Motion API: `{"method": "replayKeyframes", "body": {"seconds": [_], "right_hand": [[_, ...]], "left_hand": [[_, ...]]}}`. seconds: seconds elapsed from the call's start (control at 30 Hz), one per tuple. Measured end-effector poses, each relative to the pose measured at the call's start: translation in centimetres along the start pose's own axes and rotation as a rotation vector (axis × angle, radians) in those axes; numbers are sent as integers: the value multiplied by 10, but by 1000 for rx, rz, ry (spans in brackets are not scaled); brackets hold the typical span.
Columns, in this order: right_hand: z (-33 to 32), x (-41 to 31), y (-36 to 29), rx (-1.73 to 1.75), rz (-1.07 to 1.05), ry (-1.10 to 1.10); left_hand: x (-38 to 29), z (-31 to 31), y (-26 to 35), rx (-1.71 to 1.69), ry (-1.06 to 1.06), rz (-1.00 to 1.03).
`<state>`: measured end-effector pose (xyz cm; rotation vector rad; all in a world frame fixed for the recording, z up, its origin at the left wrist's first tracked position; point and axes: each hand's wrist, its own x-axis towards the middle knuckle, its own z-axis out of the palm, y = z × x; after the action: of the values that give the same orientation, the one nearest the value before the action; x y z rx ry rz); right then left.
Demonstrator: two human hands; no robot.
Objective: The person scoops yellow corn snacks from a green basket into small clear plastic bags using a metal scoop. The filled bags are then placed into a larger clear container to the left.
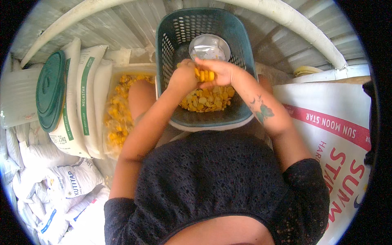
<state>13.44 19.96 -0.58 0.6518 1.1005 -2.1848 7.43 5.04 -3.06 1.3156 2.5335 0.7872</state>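
A dark green plastic basket [211, 121] with perforated walls stands in front of me. My left hand [185, 75] and my right hand [217, 72] meet above it. A row of yellow-orange round chips [205, 76] lies in the fingers of my right hand. My left hand is curled around more yellow pieces at the row's left end, partly hidden by its fingers. Below the hands, many flat yellowish chips [205, 101] lie in the near part of the basket. A round silver metal bowl [226, 49] sits at its far end, holding clear plastic and small white slips.
Left of the basket is a clear plastic container or bag of packed orange-yellow chips [118, 122]. Beyond stand white flour sacks [99, 92] and a green lid [50, 92]. More sacks [67, 183] lie lower left. A large printed white sack [318, 122] is at the right.
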Motion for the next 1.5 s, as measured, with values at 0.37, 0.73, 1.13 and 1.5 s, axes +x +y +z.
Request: {"method": "replayKeyframes", "body": {"seconds": [0.37,0.73,1.13,1.5], "right_hand": [[17,-23,-15,-48,-169,-38],[-47,70,71,-1745,564,68],[-30,98,104,-576,172,224],[-16,84,58,-1754,-119,374]], "left_hand": [[-1,-18,-3,16,-36,-48],[-4,-67,-29,-523,183,-206],[-10,-53,-38,-506,395,-35],[-13,-60,-28,-645,374,-149]]}}
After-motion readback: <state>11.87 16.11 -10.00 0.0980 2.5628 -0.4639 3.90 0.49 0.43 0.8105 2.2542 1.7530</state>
